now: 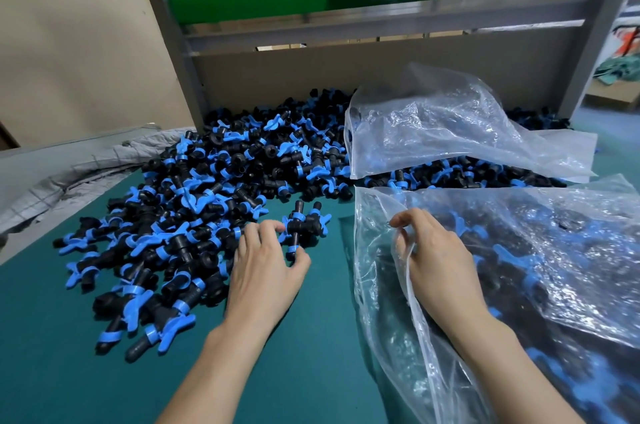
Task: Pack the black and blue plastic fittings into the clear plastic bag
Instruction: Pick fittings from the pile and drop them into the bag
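Clear plastic bag pinched at its mouth by curled right hand, black and blue fittings clasped in curled left hand.

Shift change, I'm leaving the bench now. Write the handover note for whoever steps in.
Left hand: fingers and thumb curled round a small cluster of fittings at the near edge of the pile.
Right hand: pinches the rim of the clear plastic bag, holding its mouth open.
Done: the bag already holds many fittings.
Left: the big loose pile on the green mat is not yet packed. A second clear bag lies over its far side.
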Demonstrator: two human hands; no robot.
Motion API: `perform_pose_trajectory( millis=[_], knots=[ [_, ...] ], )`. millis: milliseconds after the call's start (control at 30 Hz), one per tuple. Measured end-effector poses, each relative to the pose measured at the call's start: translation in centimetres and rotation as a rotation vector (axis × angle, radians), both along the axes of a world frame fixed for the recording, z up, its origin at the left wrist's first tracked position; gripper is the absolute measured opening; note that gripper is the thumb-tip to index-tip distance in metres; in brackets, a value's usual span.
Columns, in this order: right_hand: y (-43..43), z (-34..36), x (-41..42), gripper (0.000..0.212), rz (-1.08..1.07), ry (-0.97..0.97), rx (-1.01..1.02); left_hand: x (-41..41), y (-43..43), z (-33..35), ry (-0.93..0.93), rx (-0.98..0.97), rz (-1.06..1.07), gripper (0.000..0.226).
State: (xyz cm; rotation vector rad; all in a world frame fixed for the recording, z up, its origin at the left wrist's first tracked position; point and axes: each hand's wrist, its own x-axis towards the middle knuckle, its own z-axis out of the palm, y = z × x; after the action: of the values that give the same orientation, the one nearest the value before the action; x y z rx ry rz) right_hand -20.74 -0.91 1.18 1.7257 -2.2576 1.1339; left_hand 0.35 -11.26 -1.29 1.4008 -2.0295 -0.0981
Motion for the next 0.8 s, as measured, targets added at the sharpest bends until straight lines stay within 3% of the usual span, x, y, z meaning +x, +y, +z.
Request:
perform_pose_trajectory(
  millis=[167,367,600,800],
  knots=[
    [0.1,-0.1,0.1,0.014,0.001,-0.007,0.000,-0.1,0.5,-0.3,-0.159,0.035,0.027,0.026],
    [0.1,-0.1,0.1,0.012,0.002,0.003,-0.011,0.0,0.2,0.2,0.068,0.083,0.030,0.016],
    [0.1,-0.2,0.0,0.011,0.013,0.013,-0.018,0.0,-0.2,0.4,0.324,0.134,-0.035,0.022],
    [0.1,-0.2,0.0,0.012,0.015,0.002,-0.023,-0.2,-0.6,0.2,0.408,0.048,-0.083,0.009]
  ],
)
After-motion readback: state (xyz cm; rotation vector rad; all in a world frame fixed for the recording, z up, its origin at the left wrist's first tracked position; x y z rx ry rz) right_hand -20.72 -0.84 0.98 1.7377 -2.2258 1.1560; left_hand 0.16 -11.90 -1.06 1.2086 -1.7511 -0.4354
